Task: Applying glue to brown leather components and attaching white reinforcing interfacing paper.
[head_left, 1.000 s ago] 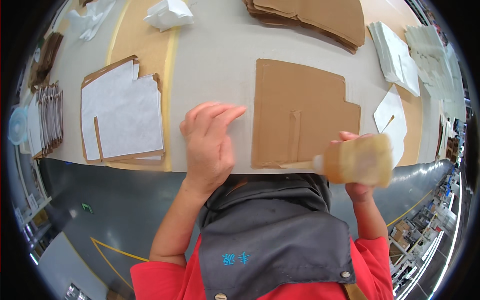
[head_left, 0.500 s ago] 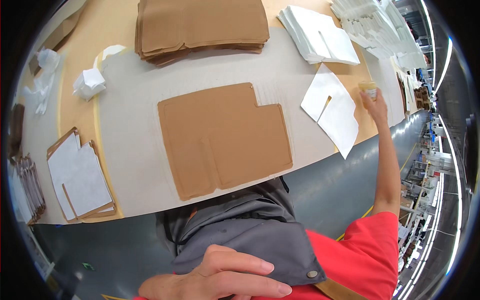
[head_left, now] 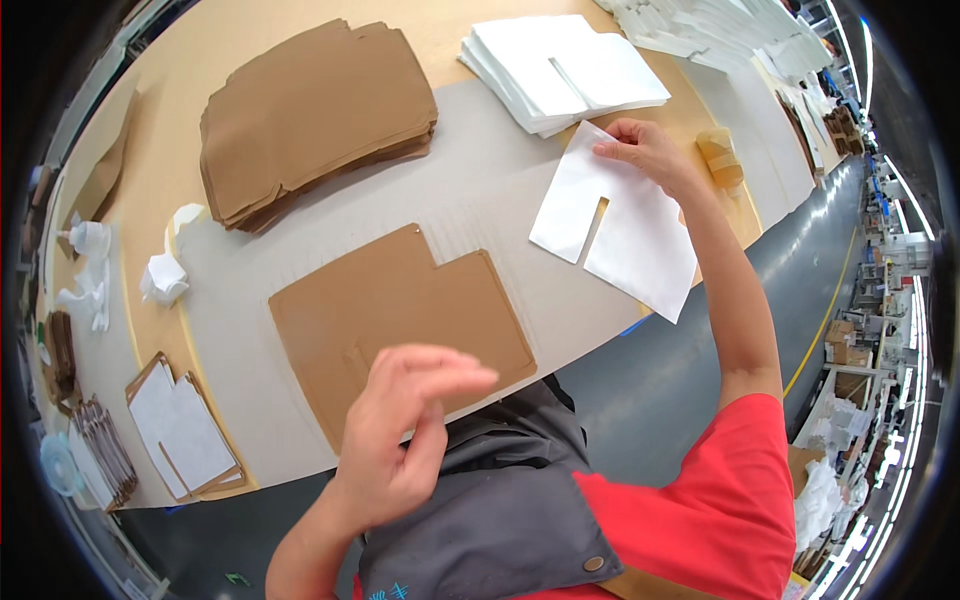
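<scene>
A single white cut sheet (head_left: pixel 638 245) with a narrow slot lies at the right side of the table, its lower corner past the front edge. My right hand (head_left: pixel 645 152) pinches its upper corner between thumb and fingers. A brown cut panel (head_left: pixel 400 290) with a notched corner lies flat in front of me. Over its near edge hovers my left hand (head_left: pixel 400 430), holding nothing, thumb apart from the slightly bent fingers. Just right of my right hand, a small yellowish jar (head_left: pixel 718 158) rests on the table.
Behind the panel is a stack of brown panels (head_left: pixel 320 120); a pile of white sheets (head_left: pixel 565 75) sits right of it. More white pieces (head_left: pixel 715 35) lie at the far right. White-and-brown pieces (head_left: pixel 185 430) and crumpled white paper (head_left: pixel 163 278) are on the left.
My right hand has let go of the jar, moved left and taken the white sheet's corner. My left hand has risen from my lap toward the brown panel. The view has shifted.
</scene>
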The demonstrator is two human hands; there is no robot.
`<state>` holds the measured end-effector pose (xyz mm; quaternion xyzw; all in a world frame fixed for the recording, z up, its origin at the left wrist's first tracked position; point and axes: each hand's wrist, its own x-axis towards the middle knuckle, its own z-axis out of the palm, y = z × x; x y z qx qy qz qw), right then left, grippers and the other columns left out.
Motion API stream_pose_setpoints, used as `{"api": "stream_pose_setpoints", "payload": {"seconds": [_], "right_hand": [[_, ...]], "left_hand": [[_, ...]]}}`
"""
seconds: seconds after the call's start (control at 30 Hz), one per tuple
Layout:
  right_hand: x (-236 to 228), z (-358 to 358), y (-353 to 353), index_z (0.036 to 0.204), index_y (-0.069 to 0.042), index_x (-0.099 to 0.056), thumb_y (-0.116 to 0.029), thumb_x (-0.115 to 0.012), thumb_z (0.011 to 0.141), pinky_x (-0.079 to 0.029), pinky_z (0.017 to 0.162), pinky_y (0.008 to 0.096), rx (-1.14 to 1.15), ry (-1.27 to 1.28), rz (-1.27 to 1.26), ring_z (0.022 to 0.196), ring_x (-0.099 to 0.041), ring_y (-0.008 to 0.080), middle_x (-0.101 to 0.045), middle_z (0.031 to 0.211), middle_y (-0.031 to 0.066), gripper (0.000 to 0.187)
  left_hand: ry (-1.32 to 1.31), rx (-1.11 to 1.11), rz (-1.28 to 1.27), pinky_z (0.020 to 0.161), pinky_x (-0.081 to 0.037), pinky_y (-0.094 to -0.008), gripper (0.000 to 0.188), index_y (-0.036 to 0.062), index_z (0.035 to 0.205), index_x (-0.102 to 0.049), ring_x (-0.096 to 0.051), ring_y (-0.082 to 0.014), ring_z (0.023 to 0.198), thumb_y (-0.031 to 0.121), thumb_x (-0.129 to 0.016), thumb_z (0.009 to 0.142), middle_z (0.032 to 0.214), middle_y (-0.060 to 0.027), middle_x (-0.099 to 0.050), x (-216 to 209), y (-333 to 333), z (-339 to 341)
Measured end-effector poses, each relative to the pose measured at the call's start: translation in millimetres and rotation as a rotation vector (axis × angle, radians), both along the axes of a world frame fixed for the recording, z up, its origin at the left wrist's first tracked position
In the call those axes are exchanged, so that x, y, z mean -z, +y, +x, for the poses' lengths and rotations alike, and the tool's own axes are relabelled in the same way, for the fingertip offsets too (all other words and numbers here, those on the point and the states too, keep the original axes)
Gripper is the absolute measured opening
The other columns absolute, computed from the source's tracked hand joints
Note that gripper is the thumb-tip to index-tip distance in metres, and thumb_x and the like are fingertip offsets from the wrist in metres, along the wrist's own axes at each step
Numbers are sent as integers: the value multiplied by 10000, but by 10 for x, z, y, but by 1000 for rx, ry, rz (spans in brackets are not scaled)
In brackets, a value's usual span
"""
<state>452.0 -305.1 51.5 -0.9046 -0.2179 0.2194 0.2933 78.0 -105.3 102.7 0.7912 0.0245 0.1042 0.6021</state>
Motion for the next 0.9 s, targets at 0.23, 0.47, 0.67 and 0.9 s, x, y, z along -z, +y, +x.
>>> {"api": "stream_pose_setpoints", "payload": {"seconds": [0.23,0.47,0.67,0.9], "right_hand": [[-197,-410,-235,978,-60,-686,-175,-753,902,-463,797,248,-44,-46,514,862,-577,80,-650,889,-31,153],[-373,-773,-574,1068,-67,-663,-241,-810,849,-456,899,281,-117,-265,530,984,-593,119,-672,1019,-2,317],[21,-1041,-1073,1540,-47,-306,-601,-787,797,-325,1126,399,263,-43,995,1411,-398,232,-424,1527,88,1044],[86,-1811,-57,1541,-31,-294,-691,-780,737,-342,1160,420,80,723,1110,1427,-391,243,-417,1535,111,1148]], "left_hand": [[-4,-88,210,1008,-463,-402,545,12,1406,-512,-571,-319,1233,146,-704,913,1294,-156,-610,328,-13,1139],[-19,230,-168,856,-507,-324,296,35,1235,-660,-650,-206,899,176,-649,975,959,-129,-697,372,-436,1820],[-73,364,-13,667,-445,-200,243,-33,1193,-673,-518,-21,748,113,-627,1005,854,25,-644,-641,-298,1486],[-135,164,-74,771,-527,-239,222,-25,1124,-697,-682,-106,862,153,-631,1010,995,-56,-729,-1211,95,644]]}}
